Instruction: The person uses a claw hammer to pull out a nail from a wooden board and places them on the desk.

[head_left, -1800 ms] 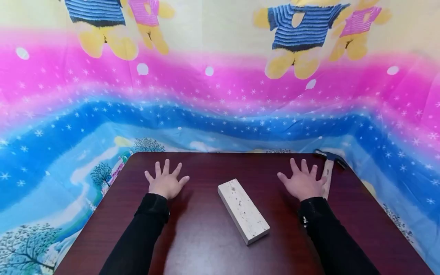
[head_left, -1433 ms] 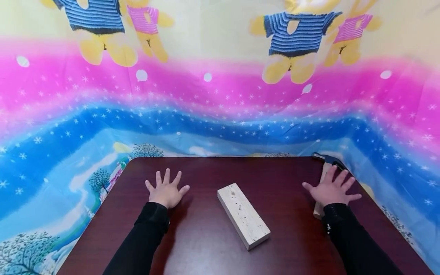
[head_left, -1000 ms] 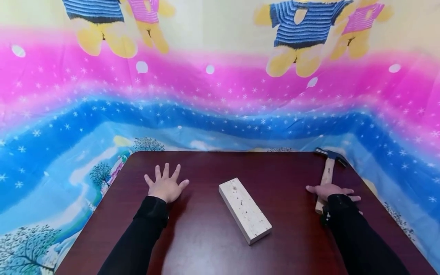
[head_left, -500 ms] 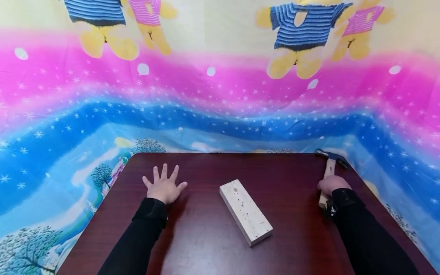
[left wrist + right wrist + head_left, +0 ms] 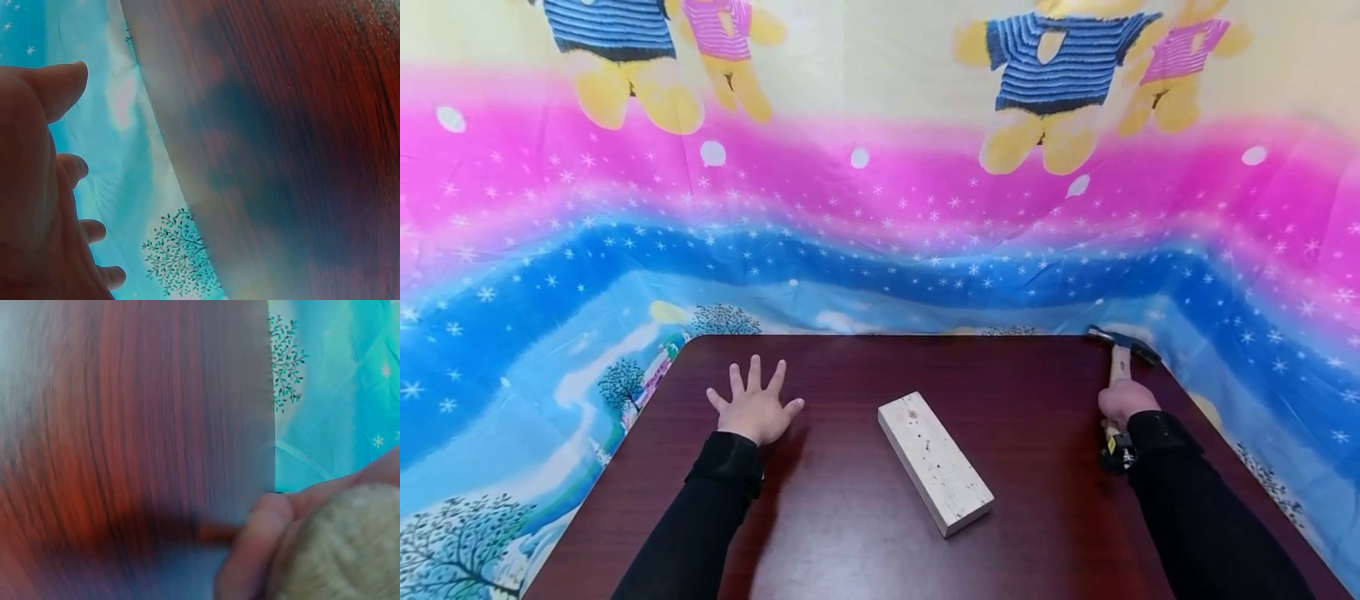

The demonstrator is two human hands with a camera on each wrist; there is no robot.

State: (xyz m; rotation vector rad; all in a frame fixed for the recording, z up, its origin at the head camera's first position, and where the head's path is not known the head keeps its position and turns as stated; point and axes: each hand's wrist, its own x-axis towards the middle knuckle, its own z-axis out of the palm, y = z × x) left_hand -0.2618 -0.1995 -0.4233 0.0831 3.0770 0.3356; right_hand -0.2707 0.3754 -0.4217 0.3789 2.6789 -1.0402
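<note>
My right hand (image 5: 1127,402) grips the wooden handle of a hammer (image 5: 1121,362) at the far right of the table, with the dark metal head pointing to the back corner. In the right wrist view the butt end of the handle (image 5: 347,550) looms close, and curled fingers (image 5: 262,525) wrap it. My left hand (image 5: 755,410) holds nothing, its fingers spread wide at the left of the table; its shadow falls beside it. The left wrist view shows the thumb and fingertips of that hand (image 5: 31,187). Between both hands a pale wooden block (image 5: 936,463) lies flat, set diagonally.
The dark red-brown table (image 5: 850,500) has a glossy surface with rounded back corners. Behind and beside it hangs a printed cloth (image 5: 880,200) with bears and snowflakes, close to the table's edges.
My right hand has gone from spread fingers beside the hammer to over its handle, then closed round it. The left hand has drifted slightly left. The block lies where it was.
</note>
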